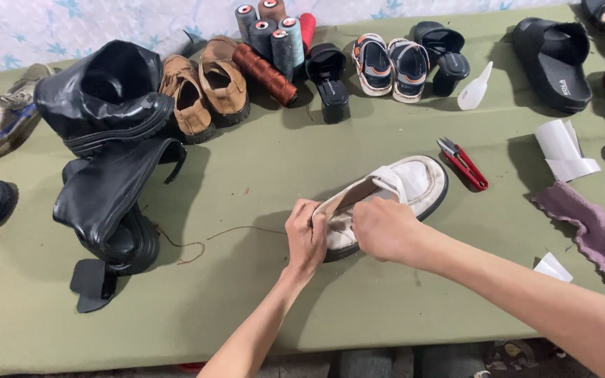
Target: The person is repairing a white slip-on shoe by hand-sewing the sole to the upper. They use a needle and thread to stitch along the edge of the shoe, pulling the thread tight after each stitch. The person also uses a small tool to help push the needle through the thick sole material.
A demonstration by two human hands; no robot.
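A white slip-on shoe (393,196) lies on its side near the middle of the olive-green table (260,175), toe toward the far right; the left hand (306,234) pinches its heel edge with fingers closed on the fabric, and the right hand (383,227) is clenched over the heel opening, grasping the shoe; a thin brown thread (204,241) trails left from the hands across the cloth; red thread snips (463,164) lie just beside the toe; a small white squeeze bottle (475,87) stands tilted behind them; curled white paper strips (561,148) rest at the right, near a mauve rag (593,231); thread cones (271,31), grey-blue and red, stand at the far edge beside tan loafers (204,87); black boots (110,140) are piled at the left
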